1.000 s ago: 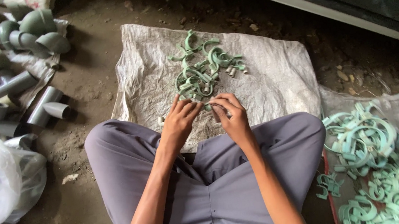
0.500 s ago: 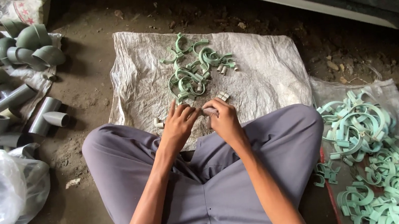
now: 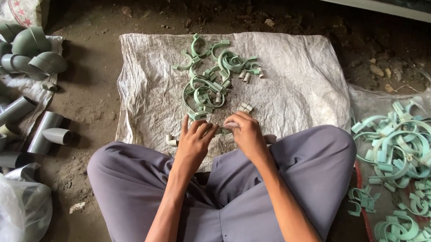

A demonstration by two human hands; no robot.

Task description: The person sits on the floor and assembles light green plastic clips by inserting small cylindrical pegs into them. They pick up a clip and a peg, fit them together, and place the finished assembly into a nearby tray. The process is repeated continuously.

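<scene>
Far left, grey plastic pipe fittings, smooth elbows and tubes, too heaped to count. On the coarse woven sack, a tangled pile of pale green curved clips. Near it, the left hand and right hand pinch one clip piece together. Right, many more green clips.

Single head-worn view – looks steeply down from above the seated person's lap, facing forward over crossed legs onto a woven sack on dirt floor. Close range – no second view to overlap.
</scene>
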